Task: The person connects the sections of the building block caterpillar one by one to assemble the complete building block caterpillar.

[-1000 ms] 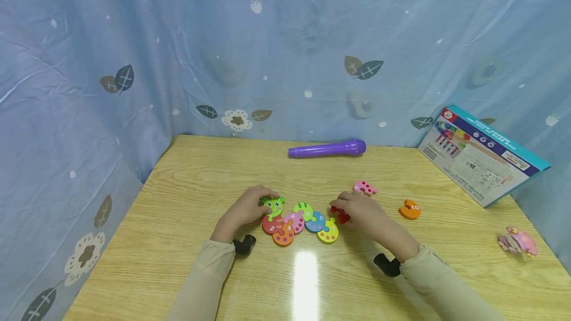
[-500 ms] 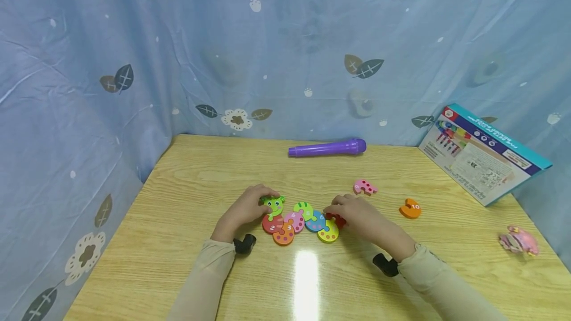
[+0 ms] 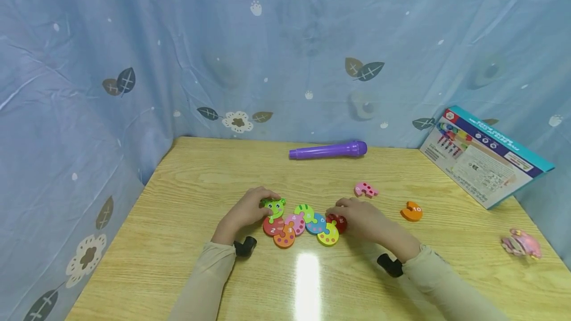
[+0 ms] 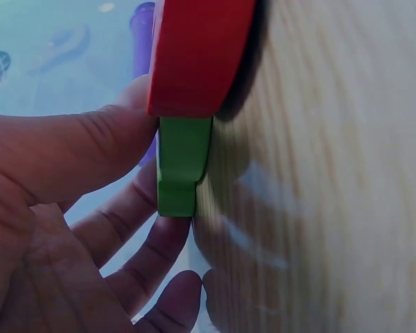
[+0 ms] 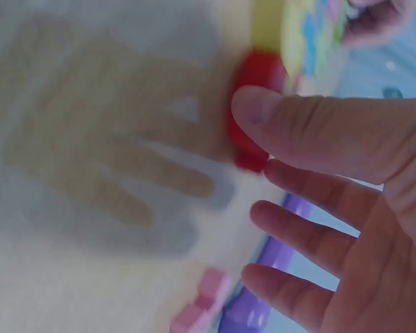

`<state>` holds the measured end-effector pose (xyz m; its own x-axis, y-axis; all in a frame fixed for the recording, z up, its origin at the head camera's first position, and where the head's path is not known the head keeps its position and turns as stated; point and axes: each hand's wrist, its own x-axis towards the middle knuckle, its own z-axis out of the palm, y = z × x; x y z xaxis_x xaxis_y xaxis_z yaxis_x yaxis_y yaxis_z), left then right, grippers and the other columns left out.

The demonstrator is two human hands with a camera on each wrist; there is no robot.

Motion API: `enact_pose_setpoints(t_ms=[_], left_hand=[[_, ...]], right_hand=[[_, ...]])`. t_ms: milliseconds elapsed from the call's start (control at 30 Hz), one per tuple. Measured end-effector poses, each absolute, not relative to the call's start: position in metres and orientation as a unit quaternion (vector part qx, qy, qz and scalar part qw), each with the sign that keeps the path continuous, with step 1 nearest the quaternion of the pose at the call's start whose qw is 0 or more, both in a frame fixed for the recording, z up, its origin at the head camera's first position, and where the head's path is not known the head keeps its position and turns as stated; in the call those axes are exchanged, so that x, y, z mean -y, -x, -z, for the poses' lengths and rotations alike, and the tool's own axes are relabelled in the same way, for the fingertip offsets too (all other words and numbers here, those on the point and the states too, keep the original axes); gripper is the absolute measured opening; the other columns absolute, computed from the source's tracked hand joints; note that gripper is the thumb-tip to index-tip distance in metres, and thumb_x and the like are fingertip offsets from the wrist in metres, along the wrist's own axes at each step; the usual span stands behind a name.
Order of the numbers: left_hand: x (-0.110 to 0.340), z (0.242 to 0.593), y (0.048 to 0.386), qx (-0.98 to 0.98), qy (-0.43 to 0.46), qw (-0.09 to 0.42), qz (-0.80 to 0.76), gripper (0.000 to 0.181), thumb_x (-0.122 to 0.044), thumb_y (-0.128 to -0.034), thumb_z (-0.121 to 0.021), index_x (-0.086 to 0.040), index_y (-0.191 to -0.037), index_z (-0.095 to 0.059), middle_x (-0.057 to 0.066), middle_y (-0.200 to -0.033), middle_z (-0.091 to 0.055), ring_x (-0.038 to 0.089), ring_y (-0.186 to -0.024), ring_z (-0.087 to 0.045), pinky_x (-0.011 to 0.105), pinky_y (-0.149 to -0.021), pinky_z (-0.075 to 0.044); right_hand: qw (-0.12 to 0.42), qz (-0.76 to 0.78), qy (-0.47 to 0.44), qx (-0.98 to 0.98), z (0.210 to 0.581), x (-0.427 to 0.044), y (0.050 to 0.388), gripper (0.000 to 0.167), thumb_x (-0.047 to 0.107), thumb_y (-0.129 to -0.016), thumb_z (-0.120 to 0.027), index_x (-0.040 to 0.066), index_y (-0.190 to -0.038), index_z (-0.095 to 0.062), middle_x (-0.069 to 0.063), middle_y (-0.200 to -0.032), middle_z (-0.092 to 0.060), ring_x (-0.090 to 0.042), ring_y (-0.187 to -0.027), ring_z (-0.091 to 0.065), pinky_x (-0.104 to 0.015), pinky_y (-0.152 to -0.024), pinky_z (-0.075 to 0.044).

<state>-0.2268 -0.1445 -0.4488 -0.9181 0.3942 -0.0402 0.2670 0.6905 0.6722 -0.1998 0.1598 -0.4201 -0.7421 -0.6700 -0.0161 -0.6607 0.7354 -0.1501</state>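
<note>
A row of numbered caterpillar puzzle pieces lies on the wooden table in the head view. My left hand (image 3: 246, 211) holds the green caterpillar head piece (image 3: 275, 208) at the row's left end, thumb and fingers at its edges; the red piece 2 (image 3: 272, 227) adjoins it. At the other end my right hand (image 3: 367, 220) pinches the dark red piece 8 (image 3: 341, 224), which lies against the yellow piece (image 3: 328, 236). The right wrist view has the thumb on this red piece (image 5: 253, 142), the other fingers spread. Whether it is fully interlocked I cannot tell.
A pink piece (image 3: 366, 189) and an orange piece 10 (image 3: 412, 212) lie loose to the right. A purple toy microphone (image 3: 327, 151) lies at the back, before the blue curtain (image 3: 285, 53). On the right are a leaning box (image 3: 484, 162) and a small pink toy (image 3: 523, 244).
My right hand has moved the red piece 8 left, up against the yellow piece, and its number now shows. The left hand has stayed on the green head piece.
</note>
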Motion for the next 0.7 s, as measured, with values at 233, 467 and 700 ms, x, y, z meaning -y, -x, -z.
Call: enact_pose_setpoints(t_ms=[233,467,700], left_hand=[[0.145,0.449,0.227,-0.915,-0.176,0.096,-0.35,0.034,-0.006,-0.0824,-0.068,-0.018,-0.114,-0.065,0.002,-0.116,-0.057,0.025,-0.113,-0.047,0.041,-0.098,-0.038],[0.144,0.448,0.229,-0.917,-0.172,0.092,-0.348,0.034,-0.006,-0.082,-0.068,-0.019,-0.113,-0.065,0.0,-0.114,-0.057,0.023,-0.112,-0.048,0.04,-0.097,-0.039],[0.143,0.448,0.226,-0.916,-0.165,0.093,-0.354,0.034,-0.006,-0.0812,-0.069,-0.02,-0.112,-0.066,-0.001,-0.111,-0.057,0.022,-0.109,-0.048,0.04,-0.096,-0.039]], right_hand=[[0.005,0.069,0.304,-0.95,0.41,-0.189,0.222,0.053,-0.01,-0.067,-0.074,0.005,-0.117,-0.062,-0.017,-0.11,-0.057,-0.035,-0.095,-0.057,-0.044,-0.07,-0.052],[-0.04,0.113,0.317,-0.941,0.423,-0.21,0.242,0.03,-0.007,-0.082,-0.061,0.003,-0.11,-0.065,-0.024,-0.11,-0.057,-0.042,-0.094,-0.056,-0.052,-0.08,-0.048],[-0.021,0.11,0.307,-0.945,0.431,-0.215,0.248,0.033,-0.011,-0.081,-0.059,0.003,-0.11,-0.065,-0.019,-0.105,-0.057,-0.035,-0.088,-0.057,-0.049,-0.081,-0.049]])
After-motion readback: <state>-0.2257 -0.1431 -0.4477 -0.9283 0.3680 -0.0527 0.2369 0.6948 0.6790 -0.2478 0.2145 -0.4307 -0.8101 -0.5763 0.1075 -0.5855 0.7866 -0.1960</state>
